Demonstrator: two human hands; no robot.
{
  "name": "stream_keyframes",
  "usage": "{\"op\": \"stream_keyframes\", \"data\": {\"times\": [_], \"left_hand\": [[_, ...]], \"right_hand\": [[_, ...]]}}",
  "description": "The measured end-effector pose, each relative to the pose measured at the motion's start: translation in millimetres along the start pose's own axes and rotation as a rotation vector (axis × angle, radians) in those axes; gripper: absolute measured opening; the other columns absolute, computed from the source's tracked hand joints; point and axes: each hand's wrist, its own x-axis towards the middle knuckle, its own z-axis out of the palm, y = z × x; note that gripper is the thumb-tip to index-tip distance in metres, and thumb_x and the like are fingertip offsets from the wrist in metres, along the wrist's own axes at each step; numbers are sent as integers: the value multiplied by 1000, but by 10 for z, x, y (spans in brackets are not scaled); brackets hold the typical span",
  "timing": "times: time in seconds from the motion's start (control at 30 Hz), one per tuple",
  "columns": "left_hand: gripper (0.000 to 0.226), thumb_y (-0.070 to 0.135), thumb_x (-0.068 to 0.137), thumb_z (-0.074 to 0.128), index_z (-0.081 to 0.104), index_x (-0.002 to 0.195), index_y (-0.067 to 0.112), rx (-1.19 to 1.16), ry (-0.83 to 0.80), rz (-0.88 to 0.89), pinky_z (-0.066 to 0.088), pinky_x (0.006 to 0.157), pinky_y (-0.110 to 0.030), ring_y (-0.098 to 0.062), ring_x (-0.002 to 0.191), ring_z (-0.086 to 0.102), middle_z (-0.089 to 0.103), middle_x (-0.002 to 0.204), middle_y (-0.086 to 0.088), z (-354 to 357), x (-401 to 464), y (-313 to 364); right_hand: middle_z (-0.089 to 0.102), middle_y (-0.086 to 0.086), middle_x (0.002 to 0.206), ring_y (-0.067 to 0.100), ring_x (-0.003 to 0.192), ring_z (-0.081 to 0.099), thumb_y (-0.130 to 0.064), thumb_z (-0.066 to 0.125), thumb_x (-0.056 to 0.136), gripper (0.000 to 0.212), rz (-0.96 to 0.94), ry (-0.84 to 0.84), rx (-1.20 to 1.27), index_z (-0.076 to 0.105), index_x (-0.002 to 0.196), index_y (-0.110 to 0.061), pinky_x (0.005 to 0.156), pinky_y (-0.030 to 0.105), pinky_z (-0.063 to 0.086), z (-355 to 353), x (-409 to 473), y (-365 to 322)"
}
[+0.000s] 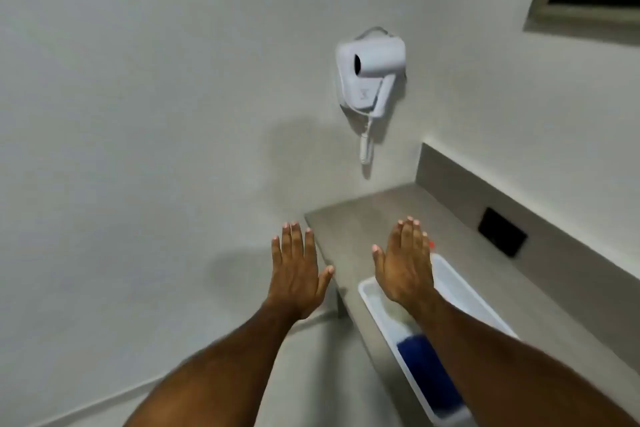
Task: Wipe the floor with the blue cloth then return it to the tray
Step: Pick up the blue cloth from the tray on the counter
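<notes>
Cloth (427, 371), deep blue, bunched in white tray (460, 284) on table (363, 218); left hand (298, 270) & right hand (405, 267) flat, empty, fingers spread above tray.

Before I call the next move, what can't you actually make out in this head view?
- Blue cloth: partly hidden under the right forearm.
- White tray: near end cut off by the bottom edge.
- Small red thing: behind the right hand, unidentifiable.
- Floor: barely in view.
</notes>
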Motion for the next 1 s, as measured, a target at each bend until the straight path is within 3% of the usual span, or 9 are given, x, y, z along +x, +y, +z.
{"op": "stream_keyframes", "data": {"times": [0.03, 0.2, 0.37, 0.47, 0.67, 0.9, 1.0], "left_hand": [[87, 62, 91, 4, -3, 153, 1, -12, -55, 5, -10, 118, -55, -41, 146, -19, -12, 160, -27, 151, -43, 154], [86, 64, 93, 14, -4, 154, 7, -91, -206, 111, -14, 118, -50, -34, 147, -20, -13, 162, -20, 771, -271, 898], [85, 64, 94, 22, -5, 154, 10, -147, -256, 133, -18, 115, -46, -32, 149, -15, -9, 164, -16, 950, -269, 1336], [86, 64, 94, 23, -2, 154, 8, -138, -253, 137, -10, 118, -49, -34, 150, -9, -4, 164, -16, 894, -135, 1366], [78, 57, 98, 18, 1, 155, 8, -173, -255, 187, -1, 122, -48, -29, 151, -4, 0, 165, -15, 771, 134, 1369], [75, 53, 100, 22, 1, 155, 8, -211, -261, 186, -3, 122, -44, -28, 151, -5, -1, 165, -13, 789, 203, 1351], [76, 53, 100, 25, 0, 154, 6, -217, -245, 179, -1, 122, -44, -29, 151, -3, 1, 164, -15, 816, 182, 1327]], "right_hand": [[32, 30, 154, 43, 145, 26, -43, 33, 99, 70, 62, -59, -27, 30, 146, 9, 119, 53, 25, 76, -119, 147], [34, 34, 150, 48, 142, 29, -24, 47, 94, 63, 27, -22, -45, 32, 144, 11, 115, 52, 33, 270, -429, 783], [39, 30, 150, 44, 141, 34, -25, 52, 96, 59, -90, -19, -63, 36, 144, 6, 115, 50, 32, 238, -235, 978], [35, 26, 154, 41, 144, 31, -26, 52, 97, 61, -138, -11, -50, 33, 147, 2, 117, 47, 27, 269, -218, 956], [24, 22, 160, 39, 148, 19, -39, 77, 79, 99, -225, -147, -27, 23, 152, -1, 120, 50, 25, 298, -176, 842], [18, 21, 161, 39, 149, 15, -45, 80, 74, 111, -241, -191, -38, 16, 153, -1, 121, 51, 22, 320, -92, 813], [25, 26, 158, 42, 147, 21, -34, 56, 87, 80, -207, -60, 50, 25, 150, 5, 119, 53, 26, 309, -183, 860]]}}
